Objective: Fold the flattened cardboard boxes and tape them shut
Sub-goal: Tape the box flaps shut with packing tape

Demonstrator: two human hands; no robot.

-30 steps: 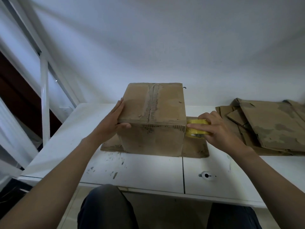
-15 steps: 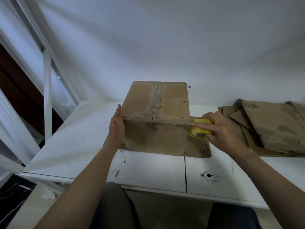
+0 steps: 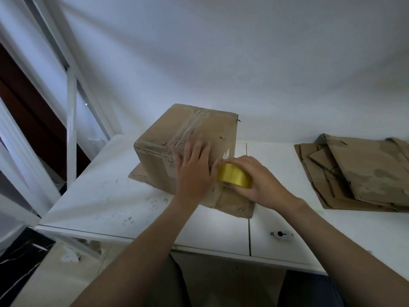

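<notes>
A folded brown cardboard box (image 3: 188, 131) stands on a flat piece of cardboard (image 3: 234, 204) on the white table (image 3: 106, 196), one corner turned toward me. Clear tape runs along its top seam. My left hand (image 3: 193, 171) lies flat with straight fingers on the box's near right face. My right hand (image 3: 257, 180) grips a yellow tape roll (image 3: 234, 177) held against the lower right of that face, next to my left hand.
A pile of flattened cardboard boxes (image 3: 363, 171) lies at the right of the table. A small round fitting (image 3: 280, 234) sits near the front edge. White window frame bars (image 3: 70, 127) stand at the left. The wall is close behind the box.
The box has been turned so a corner faces me. My left hand moved from the box's left side to its near right face. The tape roll stays at the box's right.
</notes>
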